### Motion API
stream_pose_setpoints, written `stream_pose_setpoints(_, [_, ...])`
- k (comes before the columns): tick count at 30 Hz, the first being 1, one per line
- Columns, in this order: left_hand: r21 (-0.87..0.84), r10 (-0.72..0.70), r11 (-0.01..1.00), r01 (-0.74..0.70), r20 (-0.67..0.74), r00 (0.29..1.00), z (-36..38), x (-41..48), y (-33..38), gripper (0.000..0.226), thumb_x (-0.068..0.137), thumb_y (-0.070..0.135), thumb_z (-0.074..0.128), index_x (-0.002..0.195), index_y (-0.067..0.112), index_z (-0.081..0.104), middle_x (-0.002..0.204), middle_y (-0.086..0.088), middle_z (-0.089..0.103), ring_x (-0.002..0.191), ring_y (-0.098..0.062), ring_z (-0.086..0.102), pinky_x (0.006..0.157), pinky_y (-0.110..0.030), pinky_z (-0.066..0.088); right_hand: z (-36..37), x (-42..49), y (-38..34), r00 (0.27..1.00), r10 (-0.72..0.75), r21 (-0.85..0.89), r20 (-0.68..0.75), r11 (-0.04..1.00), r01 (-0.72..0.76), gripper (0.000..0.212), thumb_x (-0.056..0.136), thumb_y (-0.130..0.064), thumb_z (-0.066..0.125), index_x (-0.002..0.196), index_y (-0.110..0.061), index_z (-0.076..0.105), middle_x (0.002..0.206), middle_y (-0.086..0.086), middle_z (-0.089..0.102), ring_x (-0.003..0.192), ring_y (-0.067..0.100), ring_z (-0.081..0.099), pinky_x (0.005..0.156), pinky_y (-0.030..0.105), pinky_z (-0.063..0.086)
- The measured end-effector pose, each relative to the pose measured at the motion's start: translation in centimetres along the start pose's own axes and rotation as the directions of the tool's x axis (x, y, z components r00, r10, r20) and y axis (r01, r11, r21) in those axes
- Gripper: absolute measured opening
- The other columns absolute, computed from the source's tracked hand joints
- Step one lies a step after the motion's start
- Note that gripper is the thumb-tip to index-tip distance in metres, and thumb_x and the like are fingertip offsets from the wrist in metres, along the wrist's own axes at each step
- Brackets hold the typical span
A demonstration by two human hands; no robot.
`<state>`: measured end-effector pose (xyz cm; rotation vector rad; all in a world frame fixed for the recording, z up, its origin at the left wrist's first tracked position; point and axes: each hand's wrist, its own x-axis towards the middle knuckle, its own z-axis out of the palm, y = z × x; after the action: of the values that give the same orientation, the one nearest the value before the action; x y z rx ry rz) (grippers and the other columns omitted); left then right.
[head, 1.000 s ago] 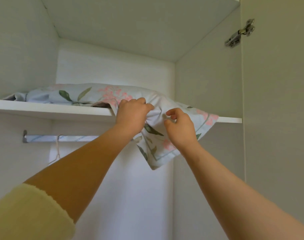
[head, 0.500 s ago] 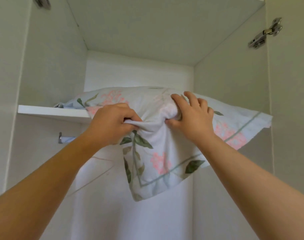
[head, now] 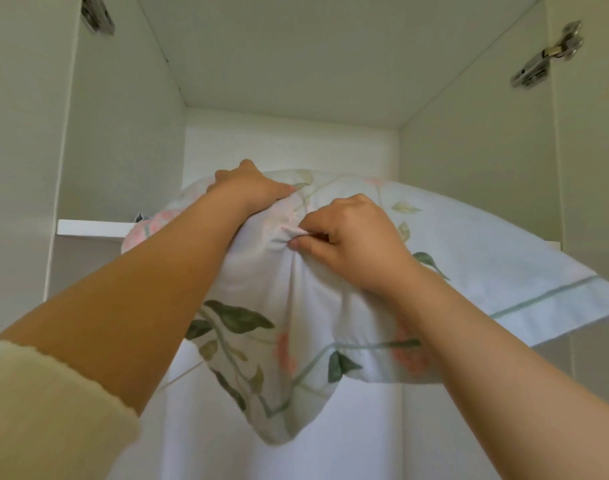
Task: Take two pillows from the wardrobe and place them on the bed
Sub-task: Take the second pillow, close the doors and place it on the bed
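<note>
A floral pillow [head: 469,258], pale with pink flowers and green leaves, hangs halfway off the wardrobe's upper shelf [head: 91,227]. Its loose case end droops below the shelf edge. My left hand [head: 251,188] lies on top of the pillow near its back, fingers pressed into the fabric. My right hand [head: 348,237] pinches a bunched fold of the case at the pillow's front. A second pillow is not visible; whatever lies behind this one is hidden.
The wardrobe's side walls stand close on both sides, with open doors and metal hinges at the upper left [head: 97,13] and upper right [head: 545,58]. White fabric [head: 348,427] hangs below the shelf behind the pillow.
The pillow has come further out over the shelf edge. My left hand moved up onto the pillow's top, and my right hand shifted to pinch the case at the front.
</note>
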<state>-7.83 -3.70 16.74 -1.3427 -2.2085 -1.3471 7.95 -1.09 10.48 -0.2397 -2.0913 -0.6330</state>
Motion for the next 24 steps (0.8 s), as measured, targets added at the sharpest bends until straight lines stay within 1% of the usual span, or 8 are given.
stream_pose_setpoints(4, [0.289,0.078,0.956,-0.039,-0.123,0.989,1.5,-0.5,-1.4,0.054,0.085,0.049,0.048,0.129,0.019,0.042,0.133,-0.017,0.043,0.122,-0.038,0.039,0.094,-0.042,0.036,-0.8,1.6,0.6,0.974,0.212,0.296,-0.079,0.938,-0.181,0.051,0.091,-0.045,0.043,0.068,-0.004,0.062,0.056,0.006,0.058,0.06,0.02,0.051,0.062,0.03,0.033])
stream_pose_setpoints(7, [0.407,0.263,0.902,-0.144,-0.254,0.931,2.2,-1.2,-2.0,0.029,0.092,0.019,0.044,0.117,0.007,0.054,0.12,-0.022,0.05,0.11,-0.04,0.048,0.078,-0.038,0.038,-0.1,3.5,1.8,0.912,0.393,0.172,-0.116,0.912,-0.371,0.044,0.092,-0.051,0.036,0.091,-0.015,0.061,0.084,0.002,0.065,0.093,0.026,0.055,0.085,0.039,0.036])
stream_pose_setpoints(10, [0.474,0.462,0.827,-0.304,-0.263,0.847,1.6,-1.7,-2.7,0.021,0.092,0.01,0.042,0.101,-0.002,0.058,0.106,-0.024,0.057,0.097,-0.039,0.054,0.068,-0.036,0.035,1.3,4.2,2.9,0.852,0.524,-0.026,-0.023,0.851,-0.524,0.041,0.091,-0.049,0.037,0.121,-0.025,0.05,0.124,0.005,0.057,0.12,0.031,0.04,0.095,0.043,0.025])
stream_pose_setpoints(13, [0.44,0.576,0.785,-0.436,-0.26,0.775,1.2,-3.5,-4.3,0.025,0.093,0.016,0.041,0.097,-0.003,0.057,0.102,-0.024,0.058,0.094,-0.038,0.053,0.073,-0.04,0.036,2.0,4.1,2.9,0.852,0.522,-0.059,-0.034,0.85,-0.523,0.044,0.089,-0.049,0.038,0.127,-0.028,0.044,0.133,0.006,0.05,0.122,0.031,0.037,0.096,0.044,0.023])
stream_pose_setpoints(17, [0.377,0.675,0.732,-0.567,-0.287,0.68,1.7,-7.1,-6.4,0.023,0.093,0.019,0.044,0.086,0.0,0.056,0.091,-0.021,0.059,0.089,-0.036,0.051,0.074,-0.034,0.03,1.9,4.5,2.6,0.841,0.539,-0.08,-0.054,0.837,-0.541,0.043,0.088,-0.048,0.038,0.124,-0.027,0.046,0.134,0.007,0.049,0.122,0.033,0.036,0.096,0.046,0.023])
stream_pose_setpoints(20, [0.334,0.651,0.756,-0.563,-0.303,0.696,1.5,-8.2,-6.8,0.022,0.091,0.026,0.046,0.083,0.01,0.059,0.083,-0.011,0.062,0.089,-0.031,0.053,0.078,-0.037,0.03,1.7,4.9,2.6,0.822,0.564,-0.06,-0.08,0.82,-0.569,0.044,0.088,-0.051,0.036,0.125,-0.028,0.045,0.135,0.008,0.047,0.124,0.033,0.035,0.097,0.046,0.023])
stream_pose_setpoints(22, [0.193,0.499,0.865,-0.464,-0.433,0.751,0.8,-8.1,-6.4,0.021,0.088,0.035,0.048,0.083,0.021,0.061,0.083,-0.002,0.055,0.099,-0.028,0.048,0.081,-0.036,0.026,1.8,5.3,2.5,0.81,0.58,-0.034,-0.086,0.811,-0.584,0.048,0.087,-0.054,0.035,0.129,-0.03,0.041,0.138,0.007,0.044,0.126,0.034,0.034,0.099,0.048,0.022])
stream_pose_setpoints(24, [0.033,0.291,0.949,-0.315,-0.483,0.826,0.4,-6.8,-5.8,0.025,0.083,0.05,0.049,0.097,0.03,0.057,0.107,-0.001,0.047,0.119,-0.024,0.035,0.091,-0.04,0.023,1.9,5.8,2.5,0.787,0.614,-0.02,-0.057,0.788,-0.616,0.054,0.084,-0.059,0.034,0.132,-0.033,0.037,0.141,0.008,0.042,0.128,0.035,0.033,0.101,0.052,0.02])
